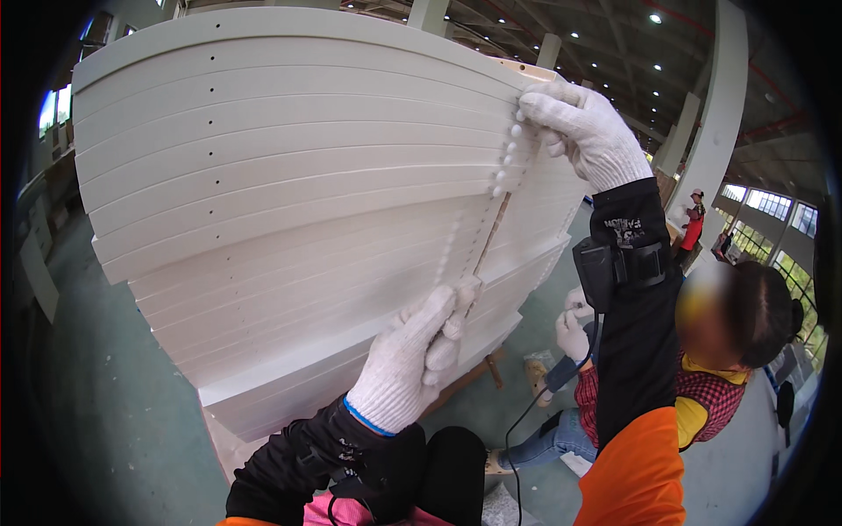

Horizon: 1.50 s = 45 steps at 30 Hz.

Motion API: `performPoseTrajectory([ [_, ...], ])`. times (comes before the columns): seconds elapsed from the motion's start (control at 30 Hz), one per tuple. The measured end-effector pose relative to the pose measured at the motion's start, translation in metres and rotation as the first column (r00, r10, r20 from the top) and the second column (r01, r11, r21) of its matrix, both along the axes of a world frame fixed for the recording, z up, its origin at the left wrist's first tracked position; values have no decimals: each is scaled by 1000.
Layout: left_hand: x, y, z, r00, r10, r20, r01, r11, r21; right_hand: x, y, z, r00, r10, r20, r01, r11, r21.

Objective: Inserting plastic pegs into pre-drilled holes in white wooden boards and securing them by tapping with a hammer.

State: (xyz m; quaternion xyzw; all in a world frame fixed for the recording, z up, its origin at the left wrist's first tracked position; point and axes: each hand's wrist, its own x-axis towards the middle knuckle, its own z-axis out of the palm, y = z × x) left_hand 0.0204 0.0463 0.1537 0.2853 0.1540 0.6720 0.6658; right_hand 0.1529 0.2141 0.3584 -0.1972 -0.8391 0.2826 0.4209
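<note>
The person stood at a large stack of white slatted panels [307, 131], with a column of dark holes [210, 153] down its left part. The gloved right hand [583, 131] was raised to the upper right of the stack, thumb and fingertips pinching the upper end of a strand of white round pieces [508, 159], which hung just in front of the panel edges. The gloved left hand [403, 359] was lower, its fingers curled toward the thumb close to the stack's edge; whether they gripped the strand's lower part could not be told. The step in hand seemed to be lining the strand up along the panels, and the next move appeared to call for a steady pinch above and light guidance below, lest it twist or slip. White lettering showed on the black right sleeve [631, 333], near a strapped-on black box [595, 273], and small pale marks, too blurred to read, showed on the black left sleeve [294, 465]. No label or brand could be made out on the panels.
</note>
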Motion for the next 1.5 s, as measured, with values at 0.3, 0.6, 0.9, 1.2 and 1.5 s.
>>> performPoseTrajectory([
  [0.3,2,7,1,1000,20,11,-18,989,-144,6,7,10,995,68,73,-63,996,-60],
  [0.6,18,23,14,995,-22,93,21,1000,11,10,9,0,992,83,-92,-100,976,-193],
  [0.9,8,30,15,999,-25,43,25,1000,-5,22,-90,-101,945,-154,287,27,915,403],
  [1.2,26,31,23,970,199,-137,-201,980,2,17,-96,-114,946,-244,215,89,830,551],
  [1.5,12,21,29,997,40,-66,-40,999,11,13,-39,-50,993,-57,-104,87,945,314],
])
